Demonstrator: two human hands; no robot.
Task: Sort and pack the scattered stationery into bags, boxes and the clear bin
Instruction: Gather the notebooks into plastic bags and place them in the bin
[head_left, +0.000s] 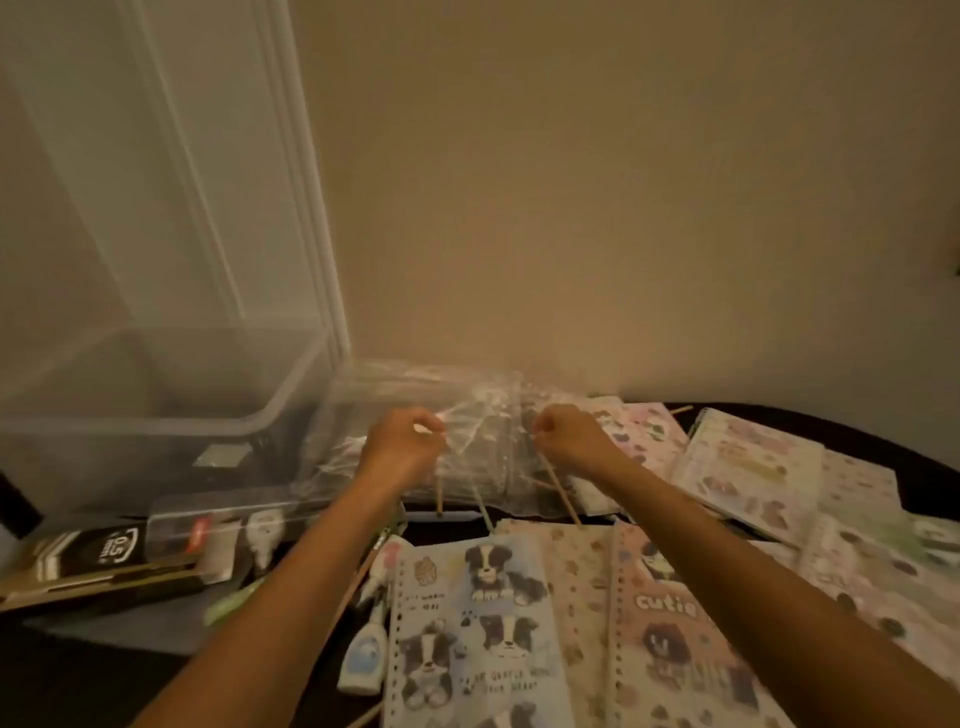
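The clear bag (483, 415) is up off the counter (62, 691), held near the wall (623, 208), just right of the clear bin (156, 415). It's crinkly and see-thru. The left grip (402, 441), a bare hand, has its fingers curled and pinches the bag's left side. The right grip (569, 436) is curled too and pinches the right side. Both arms reach fwd and are a bit apart, w/ the bag stretched btw them.

Thin wood pencils (439, 499) hang at the bag's bottom and their tips point down. One runs at a slant from just under the right grip. Can't tell if those fingers hold it too.

The bin sits at the left by a white door frame (311, 208). In front of it lie a long clear box (208, 525) and a black pen box (104, 556) w/ "0.5" on it.

Under the arms lies a blue puppy notebook (467, 623), and a pink notebook (670, 623) that says "cutie" is just beside it on the right. A small white bottle (363, 660) lies by the puppy one's left edge. More pale notebooks (753, 467) lie spread out at the right and overlap each other.
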